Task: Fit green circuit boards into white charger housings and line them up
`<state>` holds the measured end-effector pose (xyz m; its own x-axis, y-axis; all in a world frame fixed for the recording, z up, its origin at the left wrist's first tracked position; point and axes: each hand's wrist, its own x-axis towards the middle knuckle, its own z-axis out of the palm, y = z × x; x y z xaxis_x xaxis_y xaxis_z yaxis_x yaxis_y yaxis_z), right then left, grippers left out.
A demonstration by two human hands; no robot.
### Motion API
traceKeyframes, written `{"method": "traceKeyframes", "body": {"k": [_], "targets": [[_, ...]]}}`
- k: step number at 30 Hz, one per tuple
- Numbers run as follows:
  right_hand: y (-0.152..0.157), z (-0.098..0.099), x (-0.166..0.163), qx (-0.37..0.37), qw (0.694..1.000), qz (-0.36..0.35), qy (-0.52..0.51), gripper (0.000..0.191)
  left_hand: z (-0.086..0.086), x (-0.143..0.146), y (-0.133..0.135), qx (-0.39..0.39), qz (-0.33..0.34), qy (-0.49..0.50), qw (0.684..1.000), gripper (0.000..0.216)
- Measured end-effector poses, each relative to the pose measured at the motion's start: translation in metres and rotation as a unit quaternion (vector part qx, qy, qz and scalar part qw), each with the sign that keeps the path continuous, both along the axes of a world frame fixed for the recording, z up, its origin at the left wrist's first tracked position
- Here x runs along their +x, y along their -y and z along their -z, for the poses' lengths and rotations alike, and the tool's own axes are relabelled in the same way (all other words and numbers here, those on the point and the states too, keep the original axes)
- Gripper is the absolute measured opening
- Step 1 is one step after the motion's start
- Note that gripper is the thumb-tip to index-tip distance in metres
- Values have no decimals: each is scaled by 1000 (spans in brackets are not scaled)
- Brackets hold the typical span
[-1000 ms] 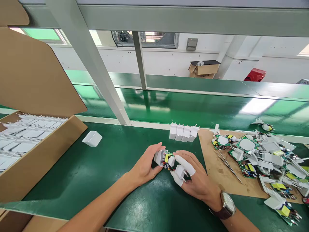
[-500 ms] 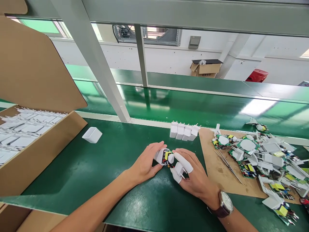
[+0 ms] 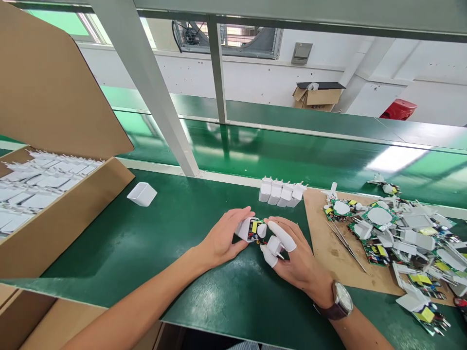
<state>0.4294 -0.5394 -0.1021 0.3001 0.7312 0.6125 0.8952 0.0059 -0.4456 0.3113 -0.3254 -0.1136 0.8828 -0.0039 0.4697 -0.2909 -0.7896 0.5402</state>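
- Left hand (image 3: pixel 226 234) — fingers curled round the white housing (image 3: pixel 242 228), between the table's (image 3: pixel 207 304) front and back edges.
- Right hand (image 3: pixel 296 253) — white-capped fingers gripping the plug end (image 3: pixel 274 245), the circuit board (image 3: pixel 255 227) at the housing's mouth.
- I'd keep that board square to the opening, easing it gently, never forcing.

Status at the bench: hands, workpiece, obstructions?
Left hand holding white housing; right hand gripping plug piece. Circuit board at housing's mouth. Nothing visibly obstructing.

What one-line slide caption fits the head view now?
Left hand holds a white housing, right hand a white plug cap, circuit board between them.
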Motion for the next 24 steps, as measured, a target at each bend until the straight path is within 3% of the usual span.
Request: {"method": "traceKeyframes", "body": {"k": [13, 17, 21, 24], "targets": [[-1, 6, 3, -18, 1000, -21, 4, 74, 2, -1, 6, 5, -22, -33, 999, 85], [0, 3, 6, -15, 998, -61, -32, 80, 1, 0, 7, -78, 53, -92, 991, 90], [-2, 4, 8, -19, 992, -77, -95, 55, -2, 0, 3, -171, 89, -120, 974, 81], [-8, 13, 8, -38, 996, -61, -53, 50, -3, 0, 2, -237, 81, -98, 963, 70]]}}
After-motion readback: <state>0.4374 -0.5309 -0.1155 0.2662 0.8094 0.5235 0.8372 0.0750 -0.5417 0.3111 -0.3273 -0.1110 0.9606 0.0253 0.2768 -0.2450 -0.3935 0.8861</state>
